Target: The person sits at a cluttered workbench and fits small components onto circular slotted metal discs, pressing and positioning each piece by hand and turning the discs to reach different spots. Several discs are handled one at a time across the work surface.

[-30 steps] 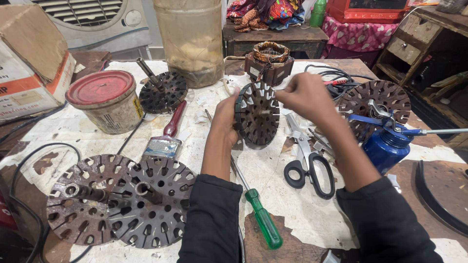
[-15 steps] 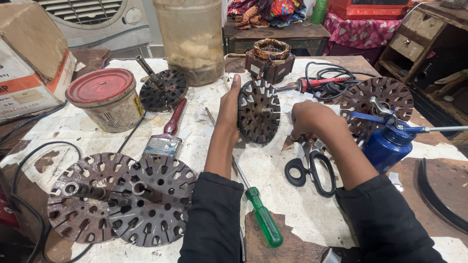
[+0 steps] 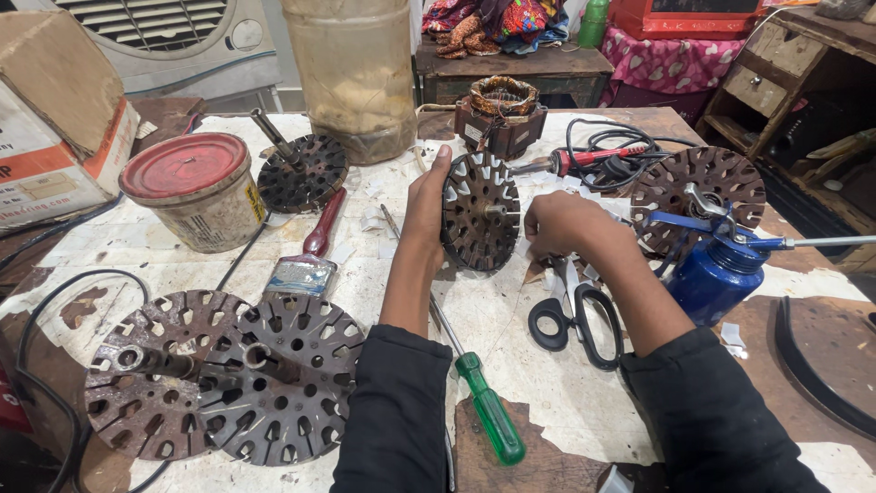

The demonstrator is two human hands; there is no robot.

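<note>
Far left on the worktable (image 3: pixel 228 274), a cardboard box (image 3: pixel 55 119) sits beside a red-lidded tin (image 3: pixel 196 192), and in front of them two slotted stator discs (image 3: pixel 219 374) lie overlapping, shafts pointing up. A smaller dark disc (image 3: pixel 301 173) rests behind a paintbrush (image 3: pixel 310 251), with a cloudy plastic jar (image 3: pixel 351 73) at the back edge. Now to the action: the left hand (image 3: pixel 427 205) stands upright, fingers straight and palm pressed flat against the left side of the slotted stator core (image 3: pixel 481 212), propping it on edge near the table's middle; it steadies the core rather than wrapping around it. A green-handled screwdriver (image 3: pixel 488 415) lies below, between the two sleeves. The right hand (image 3: pixel 561 224) sits loosely curled just right of the core's lower rim, knuckles up; whether it pinches anything underneath, I cannot tell. Judging by this, the step in hand is work on the slots of that upright core, and the next touch calls for a firm brace from the left palm while the right fingers work precisely at the rim. Black-handled scissors (image 3: pixel 579 315) lie just beside that wrist, then another rusty disc (image 3: pixel 698 196) and a blue oil can (image 3: pixel 716 274).
</note>
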